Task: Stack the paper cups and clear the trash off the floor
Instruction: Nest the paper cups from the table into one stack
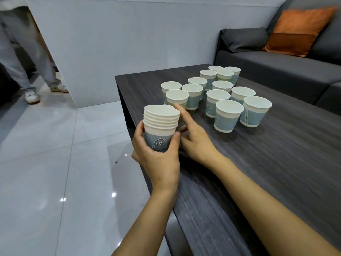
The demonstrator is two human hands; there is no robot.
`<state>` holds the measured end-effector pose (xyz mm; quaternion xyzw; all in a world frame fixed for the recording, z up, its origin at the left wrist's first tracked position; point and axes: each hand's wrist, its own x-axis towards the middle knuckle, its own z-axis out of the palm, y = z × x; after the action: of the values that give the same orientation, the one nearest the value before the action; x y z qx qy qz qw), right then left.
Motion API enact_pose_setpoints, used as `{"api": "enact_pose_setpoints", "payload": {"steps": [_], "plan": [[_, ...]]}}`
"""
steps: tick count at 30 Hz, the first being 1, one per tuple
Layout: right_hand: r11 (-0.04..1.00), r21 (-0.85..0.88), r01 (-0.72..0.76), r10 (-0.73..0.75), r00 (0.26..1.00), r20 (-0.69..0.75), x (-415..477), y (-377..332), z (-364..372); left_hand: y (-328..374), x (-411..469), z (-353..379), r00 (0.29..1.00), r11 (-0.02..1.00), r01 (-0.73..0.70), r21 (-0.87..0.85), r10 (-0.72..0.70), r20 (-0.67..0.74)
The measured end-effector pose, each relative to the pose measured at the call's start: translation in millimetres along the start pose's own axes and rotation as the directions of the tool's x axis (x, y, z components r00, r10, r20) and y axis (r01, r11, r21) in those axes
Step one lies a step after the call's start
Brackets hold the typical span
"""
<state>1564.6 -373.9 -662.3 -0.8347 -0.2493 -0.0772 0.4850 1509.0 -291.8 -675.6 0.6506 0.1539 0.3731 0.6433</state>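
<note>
Head view: left hand (156,157) grips the stack (161,124) low at the table (276,163) edge, rims up, probably to take another, while right hand (195,139), empty with forefinger out, points at the nearest loose cup (177,98); scraps (115,161) lie uncollected on the floor (55,145).

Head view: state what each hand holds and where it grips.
The left hand grips the stack of paper cups around the bottom cup's printed lower wall. The right hand holds nothing; its index finger stretches up beside the stack's rim.
</note>
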Motion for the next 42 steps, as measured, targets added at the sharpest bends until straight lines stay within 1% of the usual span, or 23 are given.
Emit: {"api": "enact_pose_setpoints", "payload": {"steps": [1,3,5,6,7,8,10,11,13,14,16,20,23,25,26,28,29,30,33,36,38,40,42], "plan": [[1.0,-0.013,-0.002,0.002,1.0,0.002,0.7,-0.9,1.1,-0.1,0.1,0.5,1.0,1.0,0.007,0.004,-0.008,0.01],[0.998,-0.05,0.048,-0.052,0.995,-0.083,2.0,-2.0,0.8,-1.0,0.5,1.3,1.0,1.0,0.003,0.021,-0.004,0.03],[0.981,-0.158,0.117,-0.15,0.963,-0.223,3.6,-1.9,-1.5,-2.2,1.3,1.7,0.999,1.0,0.0,0.03,-0.002,0.046],[0.972,-0.213,0.102,-0.167,0.935,-0.313,3.3,-1.1,-3.7,-3.0,1.4,2.0,0.999,0.999,0.004,0.033,-0.006,0.049],[0.973,-0.221,0.063,-0.15,0.902,-0.405,2.6,-0.8,-7.5,-3.0,1.2,2.6,0.999,0.999,0.011,0.035,-0.012,0.052],[0.984,-0.179,0.017,-0.104,0.865,-0.491,2.2,-1.1,-13.0,-2.5,1.0,3.2,0.998,0.999,0.013,0.037,-0.015,0.061],[1.0,0.01,-0.022,0.023,0.798,-0.603,0.7,-5.1,-28.8,-0.7,0.7,5.2,0.993,0.999,-0.002,0.052,-0.004,0.114],[0.994,0.106,-0.007,0.072,0.773,-0.63,-0.6,-9.4,-38.4,-0.8,1.1,6.7,0.987,0.997,-0.019,0.074,0.007,0.159],[0.981,0.191,0.028,0.109,0.739,-0.665,-5.5,-19.6,-58.5,-1.4,2.5,13.1,0.962,0.991,-0.034,0.128,-0.003,0.271],[0.978,0.203,0.041,0.107,0.739,-0.665,-8.2,-23.4,-67.7,-0.8,2.3,18.1,0.947,0.991,-0.025,0.132,-0.019,0.321],[0.979,0.199,0.032,0.103,0.772,-0.628,-14.2,-28.3,-81.3,2.3,-0.6,30.4,0.922,0.993,-0.006,0.121,-0.041,0.385],[0.995,0.053,-0.086,0.101,0.85,-0.517,-28.8,-23.4,-94.5,18.1,-17.3,60.4,0.875,0.987,-0.065,0.145,-0.013,0.483],[0.993,-0.036,-0.109,0.08,0.883,-0.462,-40.2,-14.9,-96.3,19.6,-25.9,77.7,0.85,0.979,-0.113,0.167,0.009,0.527],[0.989,-0.104,-0.11,0.055,0.903,-0.426,-44.1,-10.3,-97.5,17.8,-26.4,81.6,0.864,0.976,-0.14,0.168,0.037,0.503],[0.989,-0.13,-0.073,0.009,0.899,-0.437,-44.8,-7.0,-99.2,16.8,-24.9,81.7,0.88,0.975,-0.151,0.165,0.057,0.472],[0.992,-0.121,-0.019,-0.049,0.847,-0.53,-42.9,2.4,-104.1,12.8,-18.4,80.1,0.915,0.973,-0.158,0.169,0.08,0.396],[0.993,-0.116,-0.029,-0.044,0.818,-0.574,-40.7,8.3,-105.9,11.1,-15.3,79.0,0.924,0.972,-0.15,0.179,0.073,0.375],[0.99,-0.122,-0.063,-0.021,0.807,-0.59,-38.6,13.9,-106.0,9.1,-12.8,78.4,0.926,0.971,-0.138,0.194,0.057,0.373],[0.964,-0.196,-0.177,0.058,0.866,-0.497,-34.8,35.6,-95.5,5.6,-11.5,77.7,0.908,0.96,-0.152,0.234,0.042,0.417],[0.939,-0.288,-0.188,0.058,0.911,-0.407,-33.1,51.6,-87.9,5.6,-13.2,78.7,0.893,0.955,-0.179,0.236,0.057,0.446],[0.921,-0.327,-0.214,0.067,0.911,-0.406,-30.6,54.8,-89.8,4.6,-13.6,80.0,0.868,0.945,-0.224,0.237,0.083,0.49],[0.903,-0.373,-0.213,0.031,0.898,-0.438,-30.0,56.2,-91.0,3.4,-13.5,80.3,0.849,0.944,-0.241,0.227,0.091,0.521],[0.912,-0.353,-0.209,-0.003,0.857,-0.516,-29.9,56.5,-91.5,3.5,-14.1,80.4,0.847,0.947,-0.246,0.207,0.106,0.522]]}}
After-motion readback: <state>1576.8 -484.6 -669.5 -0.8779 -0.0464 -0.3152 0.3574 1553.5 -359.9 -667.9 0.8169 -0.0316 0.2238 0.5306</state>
